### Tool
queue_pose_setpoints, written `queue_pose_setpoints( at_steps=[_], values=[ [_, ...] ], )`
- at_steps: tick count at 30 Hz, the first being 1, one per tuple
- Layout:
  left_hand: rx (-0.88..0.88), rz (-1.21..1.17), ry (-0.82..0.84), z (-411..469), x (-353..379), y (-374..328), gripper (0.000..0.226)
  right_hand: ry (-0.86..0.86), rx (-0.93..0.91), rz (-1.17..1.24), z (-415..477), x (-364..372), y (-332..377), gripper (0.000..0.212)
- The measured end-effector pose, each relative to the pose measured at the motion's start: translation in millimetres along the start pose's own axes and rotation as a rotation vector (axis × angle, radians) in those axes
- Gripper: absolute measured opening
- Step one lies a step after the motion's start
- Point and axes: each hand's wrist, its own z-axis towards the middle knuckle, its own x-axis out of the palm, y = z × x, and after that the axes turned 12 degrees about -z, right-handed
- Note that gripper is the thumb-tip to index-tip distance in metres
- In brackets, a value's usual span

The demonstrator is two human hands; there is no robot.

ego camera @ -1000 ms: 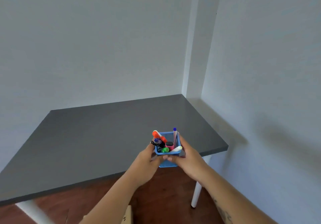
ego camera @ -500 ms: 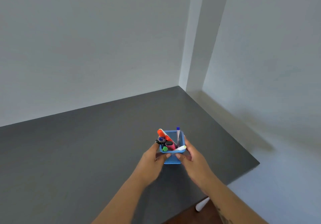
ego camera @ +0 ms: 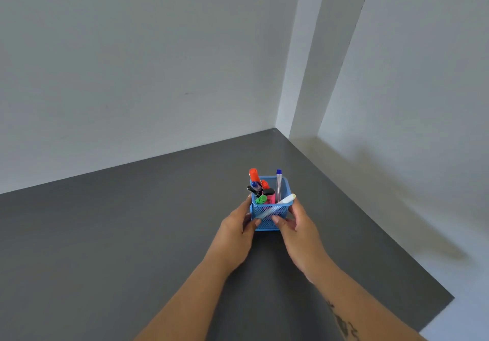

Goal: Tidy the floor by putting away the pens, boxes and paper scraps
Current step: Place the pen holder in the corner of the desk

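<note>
Over the desk (ego camera: 105,234), both hands cup the pen holder (ego camera: 270,215).

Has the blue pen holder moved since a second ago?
Yes. The blue pen holder went from the grey table's front edge inward, toward the wall corner.

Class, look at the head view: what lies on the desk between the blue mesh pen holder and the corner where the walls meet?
Nothing: in the head view, the grey desk is bare from the pen holder to the corner.
</note>
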Motion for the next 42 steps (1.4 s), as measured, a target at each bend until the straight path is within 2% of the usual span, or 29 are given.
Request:
queue_pose_setpoints(
  at_steps=[2,4,6,8,11,14,16,18,25,27,32,35,38,42],
  values=[
    [0.030,0.157,0.026,12,-10,2,0.059,0.017,-0.010,0.045,17,3,-6,0.057],
    [0.052,0.527,0.002,16,-35,15,0.071,0.033,-0.013,0.113,31,7,-14,0.073],
    [0.002,0.837,-0.050,3,-64,31,0.085,0.010,0.018,0.168,32,13,-18,0.095],
    [-0.045,0.934,-0.129,-12,-79,43,0.082,-0.076,0.040,0.170,28,23,-13,0.111],
    [-0.026,0.910,-0.209,-15,-81,43,0.078,-0.254,0.051,0.095,23,44,2,0.116],
    [-0.040,0.919,-0.220,-13,-79,40,0.077,-0.388,0.081,0.021,25,59,8,0.100],
    [-0.052,0.934,-0.212,-13,-81,39,0.076,-0.416,0.095,0.018,35,61,10,0.085],
    [-0.070,0.948,-0.208,-13,-82,41,0.075,-0.401,0.099,0.044,53,61,12,0.075],
    [-0.057,0.856,-0.233,-6,-80,42,0.075,-0.420,0.073,0.054,166,48,4,0.078],
    [-0.080,0.814,-0.223,-4,-79,38,0.080,-0.423,0.075,0.053,196,43,3,0.080],
    [-0.121,0.781,-0.217,2,-79,35,0.076,-0.414,0.048,0.017,257,34,6,0.083],
    [-0.068,0.853,-0.252,2,-80,39,0.080,-0.411,0.064,-0.023,281,30,8,0.084],
    [0.022,0.909,-0.342,1,-76,39,0.070,-0.397,0.049,0.026,295,31,4,0.084],
    [0.034,0.935,-0.361,3,-71,40,0.066,-0.383,0.064,0.047,307,30,-1,0.078]
  ],
)
